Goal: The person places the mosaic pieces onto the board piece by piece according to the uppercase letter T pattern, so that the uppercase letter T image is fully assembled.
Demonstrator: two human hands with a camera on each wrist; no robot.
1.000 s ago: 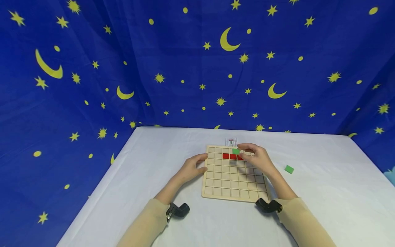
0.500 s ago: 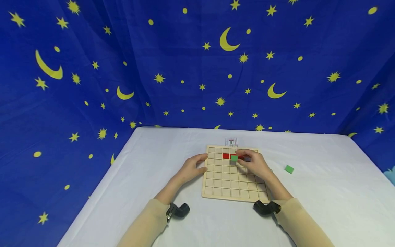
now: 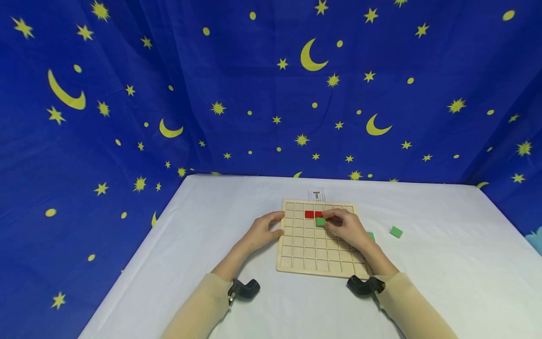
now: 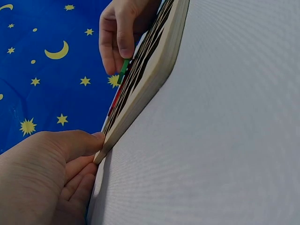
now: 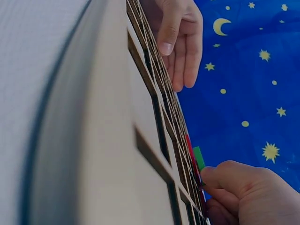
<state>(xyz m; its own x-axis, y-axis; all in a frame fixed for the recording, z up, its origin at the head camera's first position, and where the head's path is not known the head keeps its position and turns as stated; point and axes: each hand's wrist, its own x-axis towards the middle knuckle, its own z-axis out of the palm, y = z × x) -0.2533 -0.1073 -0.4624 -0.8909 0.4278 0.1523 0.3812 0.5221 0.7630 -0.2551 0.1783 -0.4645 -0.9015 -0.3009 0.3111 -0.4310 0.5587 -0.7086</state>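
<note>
A light wooden board [image 3: 302, 269] with a grid of square recesses lies on the white table. My right hand [image 3: 350, 230] pinches a green square tile [image 3: 320, 221] between thumb and fingers, just on the near side of a row of red tiles [image 3: 309, 214]. The fingers hide part of that row. In the right wrist view the pinched green tile [image 5: 199, 158] stands tilted at the board's surface. My left hand [image 3: 259, 233] rests against the board's left edge, its thumb and fingers touching it; the right wrist view shows that hand's fingers fairly straight.
Right of the board a loose green tile [image 3: 396, 232] lies on the table. Another green tile [image 3: 370, 236] sits by the board's right edge, partly behind my right wrist. A small printed grid card [image 3: 316, 195] lies beyond the far edge. A blue star-patterned cloth [image 3: 254, 132] hangs behind.
My right hand has carried the green tile toward me, from above the red row to its near side, and lowered it. The left hand stays put.
</note>
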